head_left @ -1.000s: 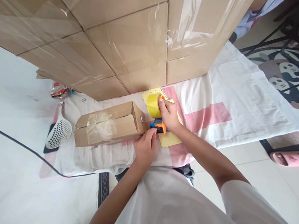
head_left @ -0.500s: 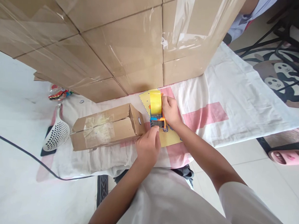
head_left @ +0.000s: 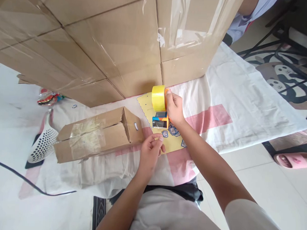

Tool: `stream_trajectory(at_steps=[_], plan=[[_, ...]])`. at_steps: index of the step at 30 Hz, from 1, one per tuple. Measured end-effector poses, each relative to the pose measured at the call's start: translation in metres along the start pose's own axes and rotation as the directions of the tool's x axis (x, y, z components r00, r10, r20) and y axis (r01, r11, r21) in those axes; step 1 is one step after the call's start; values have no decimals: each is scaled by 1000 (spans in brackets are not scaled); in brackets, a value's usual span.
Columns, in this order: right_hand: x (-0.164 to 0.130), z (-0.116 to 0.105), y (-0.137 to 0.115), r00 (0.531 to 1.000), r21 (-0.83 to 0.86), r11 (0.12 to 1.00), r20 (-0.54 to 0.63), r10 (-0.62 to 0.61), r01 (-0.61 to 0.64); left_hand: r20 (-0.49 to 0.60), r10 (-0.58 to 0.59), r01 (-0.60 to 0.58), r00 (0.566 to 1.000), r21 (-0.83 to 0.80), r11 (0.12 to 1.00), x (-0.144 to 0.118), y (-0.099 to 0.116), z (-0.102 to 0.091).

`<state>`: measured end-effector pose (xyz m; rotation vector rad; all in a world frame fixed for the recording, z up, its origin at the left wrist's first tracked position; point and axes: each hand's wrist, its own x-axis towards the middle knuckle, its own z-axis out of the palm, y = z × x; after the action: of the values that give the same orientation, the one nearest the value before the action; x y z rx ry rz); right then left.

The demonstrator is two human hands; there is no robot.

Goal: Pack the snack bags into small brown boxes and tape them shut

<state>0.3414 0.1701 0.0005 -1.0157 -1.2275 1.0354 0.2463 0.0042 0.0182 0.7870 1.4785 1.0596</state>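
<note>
My right hand (head_left: 174, 107) is wrapped round the orange side of a tape dispenser (head_left: 160, 118), which carries a roll of yellow tape (head_left: 158, 98). The dispenser's blue and orange front end points toward me, over a yellow card (head_left: 173, 148) with outlined drawings. Just below the dispenser, and apart from it, is my left hand (head_left: 149, 154). Its thumb and forefinger are pinched together; anything between them is too small to make out. To its left lies a long cardboard box (head_left: 111, 138) with clear tape across its top flaps.
A tall taped stack of cardboard boxes (head_left: 116, 42) stands behind. On the white-and-pink cloth (head_left: 206, 131) at left are a white slotted ladle (head_left: 44, 144) over a dark flat object and colourful packets (head_left: 48, 97). A black cable (head_left: 21, 177) runs at lower left.
My left hand has drawn back from the dispenser's front end toward me. My right hand has lifted and tilted the dispenser slightly. The view has shifted, so the boxes appear farther left.
</note>
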Motion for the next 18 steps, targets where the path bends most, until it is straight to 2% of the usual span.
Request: stream_trajectory(at_steps=[3,6,10,15,18], plan=[[-3,0,-2,999,42,999,-34,-27,28,-7,17,-18,1000,-57,998,14,3,1],[-5,-1,-4,998,26,997,-4,-68,68,-13,18,-19,1000,-77,997,21,2,3],[-7,-1,-8,996,-4,996,15,-90,90,-92,11,-25,996,-152,988,26,-4,8],[-10,0,-13,994,-24,994,33,-107,107,-136,-62,19,989,-295,955,28,-9,13],[-11,2,-13,994,-39,993,27,-107,108,-219,-32,-38,975,-305,952,26,-12,17]])
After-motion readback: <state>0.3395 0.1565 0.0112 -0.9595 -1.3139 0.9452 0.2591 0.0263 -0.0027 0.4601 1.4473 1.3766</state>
